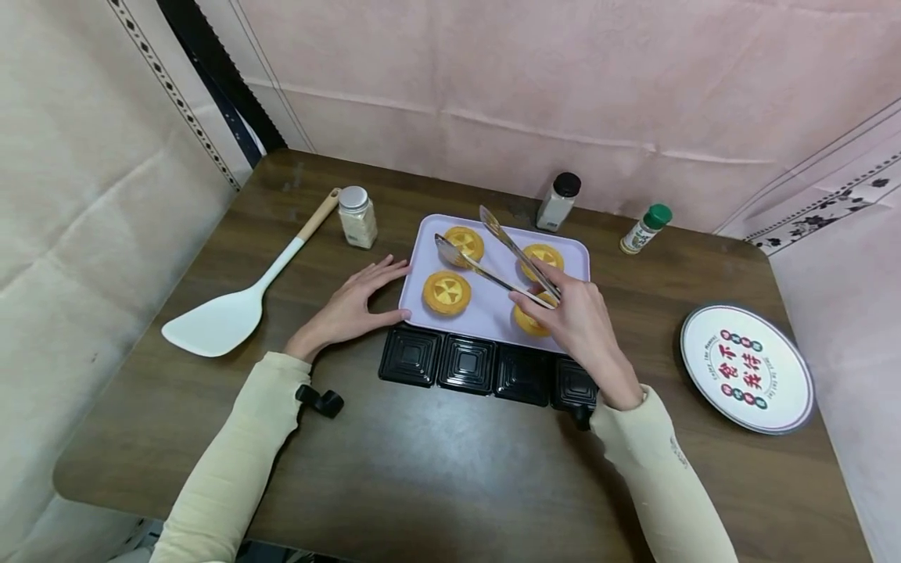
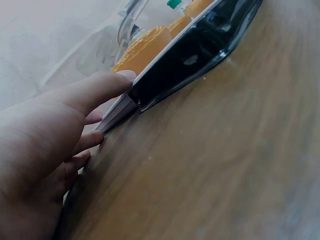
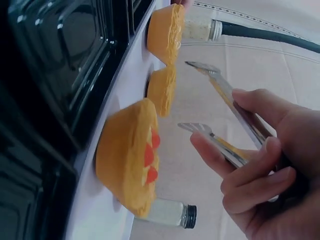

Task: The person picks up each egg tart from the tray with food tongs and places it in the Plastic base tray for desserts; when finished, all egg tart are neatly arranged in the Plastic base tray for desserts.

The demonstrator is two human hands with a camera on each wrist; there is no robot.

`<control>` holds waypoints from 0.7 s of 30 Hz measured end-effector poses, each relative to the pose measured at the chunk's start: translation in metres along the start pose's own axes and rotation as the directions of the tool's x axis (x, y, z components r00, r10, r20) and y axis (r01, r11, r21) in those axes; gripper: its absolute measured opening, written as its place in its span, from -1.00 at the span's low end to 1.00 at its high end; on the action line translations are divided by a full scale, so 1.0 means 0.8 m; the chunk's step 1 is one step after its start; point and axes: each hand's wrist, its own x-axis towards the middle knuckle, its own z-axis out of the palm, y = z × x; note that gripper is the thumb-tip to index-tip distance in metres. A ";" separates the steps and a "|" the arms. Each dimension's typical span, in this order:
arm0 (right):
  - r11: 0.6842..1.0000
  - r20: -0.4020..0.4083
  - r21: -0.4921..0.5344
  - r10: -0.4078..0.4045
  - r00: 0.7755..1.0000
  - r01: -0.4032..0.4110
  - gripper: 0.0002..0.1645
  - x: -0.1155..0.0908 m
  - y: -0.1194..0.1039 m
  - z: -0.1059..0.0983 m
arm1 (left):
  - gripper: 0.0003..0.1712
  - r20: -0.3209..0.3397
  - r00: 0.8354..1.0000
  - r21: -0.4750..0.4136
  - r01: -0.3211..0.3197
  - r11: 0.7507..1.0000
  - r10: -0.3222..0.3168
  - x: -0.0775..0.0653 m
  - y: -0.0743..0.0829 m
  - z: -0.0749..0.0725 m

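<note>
My right hand [image 1: 579,317] grips a pair of metal tongs [image 1: 517,252], whose arms stand apart over a lavender tray [image 1: 486,301]. Several round yellow tarts lie on that tray, among them a front-left tart [image 1: 446,292] and a back-left tart [image 1: 464,242]. A front-right tart [image 3: 125,155] with red bits on top is partly hidden by the right hand in the head view. At the tray's left edge, my left hand [image 1: 355,303] touches the rim with thumb and extended fingers. Nothing is between the tongs' tips [image 3: 196,126].
A black pan with square wells [image 1: 466,363] sits along the tray's front edge. To the left lie a white spatula [image 1: 225,319] and a silver-capped jar [image 1: 357,217]. Behind are a black-capped shaker [image 1: 558,202] and a green-capped bottle [image 1: 645,229]. Round printed plates [image 1: 746,367] lie right.
</note>
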 end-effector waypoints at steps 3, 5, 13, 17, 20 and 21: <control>1.000 -0.002 0.002 0.016 1.000 -0.016 -0.26 0.003 0.000 0.005 | -0.12 -0.001 1.000 0.001 0.002 1.000 -0.002 0.002 0.001 0.001; 1.000 0.004 0.000 0.024 1.000 -0.024 -0.27 0.003 0.000 0.006 | -0.13 -0.007 1.000 0.003 -0.003 1.000 0.003 0.003 0.001 0.001; 0.999 0.030 -0.030 0.037 0.999 -0.036 -0.34 0.000 -0.001 0.011 | -0.12 -0.019 1.000 0.016 -0.006 1.000 0.006 0.000 0.005 0.004; 0.999 0.029 -0.026 0.024 0.999 -0.023 -0.36 0.000 -0.003 0.012 | -0.13 -0.026 1.000 0.015 -0.004 1.000 0.004 -0.003 0.005 0.004; 1.000 0.024 -0.022 0.014 1.000 -0.014 -0.36 0.002 -0.003 0.012 | -0.13 -0.028 1.000 0.019 -0.005 1.000 0.005 -0.002 0.004 0.003; 1.000 0.020 -0.021 0.011 1.000 -0.010 -0.37 0.004 -0.003 0.012 | -0.13 -0.030 1.000 0.021 -0.005 1.000 0.006 -0.001 0.004 0.002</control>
